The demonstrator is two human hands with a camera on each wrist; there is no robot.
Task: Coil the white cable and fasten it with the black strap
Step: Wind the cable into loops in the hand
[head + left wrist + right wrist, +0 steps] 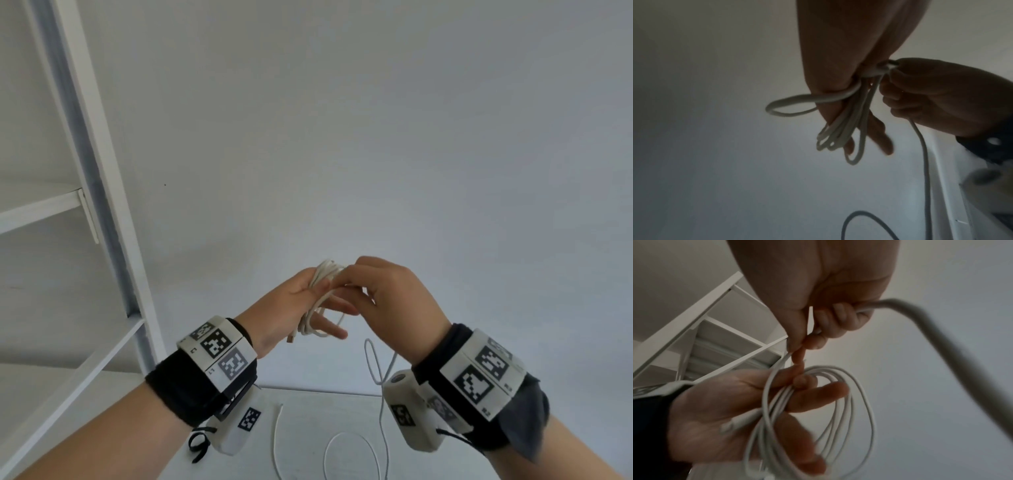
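Observation:
My left hand (322, 301) holds a coil of the white cable (323, 274) of several loops, thumb pressing the strands against the fingers. The coil (849, 410) hangs over the left hand (725, 410), a connector end (735, 423) lying across the palm. My right hand (347, 279) pinches the cable at the coil's top, its other fingers curled round the strand (920, 313). The loose cable (381, 411) drops from the right hand to the table in a loop (349, 455). A black looped strap (198, 445) shows under the left wrist; whether it is the fastening strap is unclear.
A white shelf unit (85, 171) stands at the left, close to my left arm. A white table (308, 411) lies below the hands, and a plain white wall is behind them. In the left wrist view the right hand (931, 97) sits beside the coil (838, 129).

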